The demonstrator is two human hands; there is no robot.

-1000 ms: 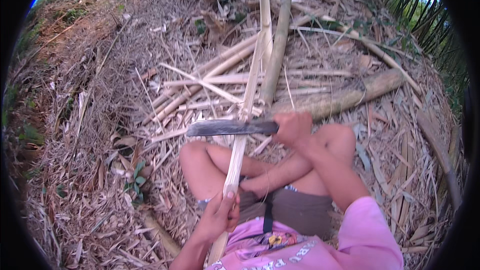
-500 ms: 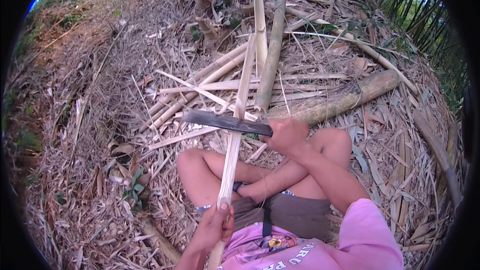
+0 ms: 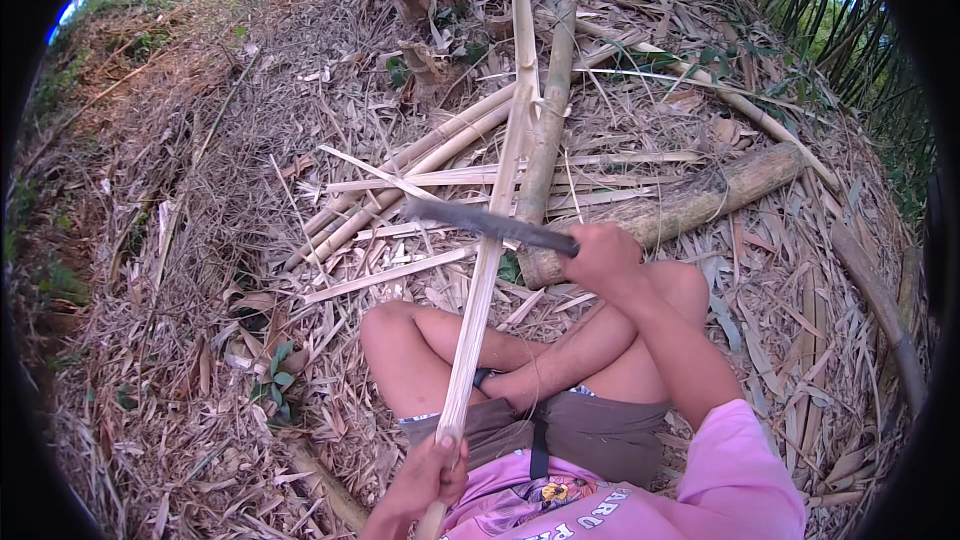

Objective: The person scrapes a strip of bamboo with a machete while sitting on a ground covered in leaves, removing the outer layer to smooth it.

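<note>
My left hand [image 3: 436,470] is closed round the near end of a long split bamboo strip [image 3: 470,350], which runs away from me between my crossed legs. In my right hand [image 3: 603,258] is the handle of a dark machete [image 3: 490,221]. Its blade lies crosswise over the strip, pointing left, and looks slightly blurred. Beyond the blade, the strip's far part [image 3: 515,130] reaches over the other bamboo pieces. A small pale shaving shows by the blade.
A thick bamboo log [image 3: 680,202] lies just beyond my right knee. Behind the blade are a greenish bamboo pole [image 3: 548,120], two thinner poles [image 3: 430,150] and several split strips [image 3: 390,278]. Dry leaves cover the slope. Cut stumps [image 3: 425,62] stand farther up.
The machete and my right hand have shifted to the right, with the blade tip rising a little. My left hand and the strip's near end have moved slightly lower.
</note>
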